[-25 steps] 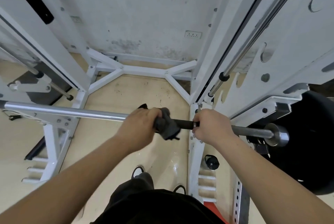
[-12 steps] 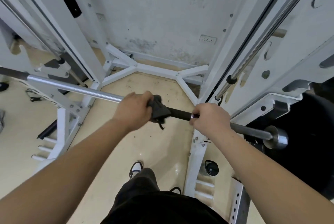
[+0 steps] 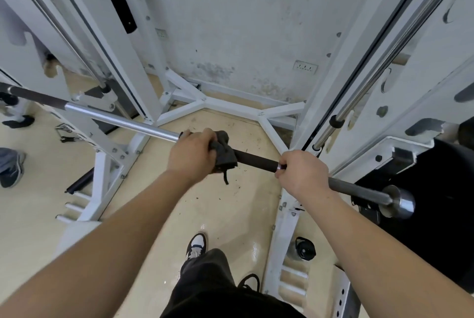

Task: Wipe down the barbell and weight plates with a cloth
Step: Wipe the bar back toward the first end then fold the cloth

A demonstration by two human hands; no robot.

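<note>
crosswise, steel barbell [image 3: 123, 120] slants left-to-right; left hand [image 3: 191, 154] clenches crumpled grey cloth [image 3: 224, 154], right hand [image 3: 302, 172] grips bare rod.

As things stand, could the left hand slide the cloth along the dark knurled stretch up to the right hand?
Probably yes. The left hand holds the cloth wrapped on the barbell, and the stretch toward the right hand is bare. Only the right hand's own grip ends the run.
</note>
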